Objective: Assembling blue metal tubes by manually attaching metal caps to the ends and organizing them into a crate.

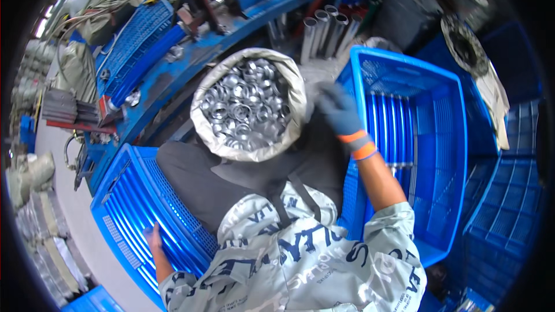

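My bare left hand (153, 237) rests on long, shiny metal tubes (128, 203) in the blue crate (173, 208) at my left. Its thumb and fingers are apart, lying against the tubes. My right hand (337, 108), in a dark glove with an orange-edged cuff, is smeared by motion, so its fingers cannot be read. It is between the pale sack (198, 130) and the right blue crate (457, 156). Small shiny metal rings (243, 112) fill the sack, its rim rolled down, in front of my lap. More shiny tubes (393, 124) lie in the right crate.
A blue workbench (231, 37) runs across the far side, with tools and a blue basket (136, 34). Several upright metal tubes (329, 32) stand behind the sack. Stacked blue crates (509, 196) and an open bag (464, 46) are at the right.
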{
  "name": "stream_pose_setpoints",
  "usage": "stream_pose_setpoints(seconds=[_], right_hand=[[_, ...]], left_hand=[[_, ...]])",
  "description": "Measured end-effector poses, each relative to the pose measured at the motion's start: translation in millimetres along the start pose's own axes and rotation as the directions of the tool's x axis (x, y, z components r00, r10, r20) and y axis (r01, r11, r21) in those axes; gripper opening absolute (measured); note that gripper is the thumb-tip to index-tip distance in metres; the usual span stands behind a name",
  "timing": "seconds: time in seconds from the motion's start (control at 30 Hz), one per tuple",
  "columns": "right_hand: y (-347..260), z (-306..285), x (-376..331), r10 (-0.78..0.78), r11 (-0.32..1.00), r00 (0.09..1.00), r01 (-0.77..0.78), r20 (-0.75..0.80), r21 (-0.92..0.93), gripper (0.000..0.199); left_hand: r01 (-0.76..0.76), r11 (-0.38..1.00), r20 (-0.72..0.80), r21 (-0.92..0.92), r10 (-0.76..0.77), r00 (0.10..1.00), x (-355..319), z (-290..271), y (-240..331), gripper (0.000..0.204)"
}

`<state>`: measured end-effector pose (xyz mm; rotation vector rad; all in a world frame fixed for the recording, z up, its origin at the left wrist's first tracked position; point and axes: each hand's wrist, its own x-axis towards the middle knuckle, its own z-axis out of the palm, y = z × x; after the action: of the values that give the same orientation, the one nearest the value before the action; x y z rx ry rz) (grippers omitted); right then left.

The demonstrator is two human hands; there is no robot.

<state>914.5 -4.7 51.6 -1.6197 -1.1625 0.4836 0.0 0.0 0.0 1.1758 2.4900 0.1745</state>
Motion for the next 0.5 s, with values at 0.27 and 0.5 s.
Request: stream_pose_setpoints(seconds=[0.27, 0.5], right_hand=[[-4, 320, 54, -0.166, 0.939, 0.876, 0.280, 0.452, -0.198, 0.061], [27, 409, 66, -0.179, 0.776, 0.848, 0.433, 0.499, -0.458, 0.022]], left_hand=[[0.039, 0.986, 0.031, -0.160, -0.034, 0.999, 54, -2, -28, 0.103], [-0.050, 0.989, 0.159, -0.141, 0.072, 0.985, 60, -36, -58, 0.056]])
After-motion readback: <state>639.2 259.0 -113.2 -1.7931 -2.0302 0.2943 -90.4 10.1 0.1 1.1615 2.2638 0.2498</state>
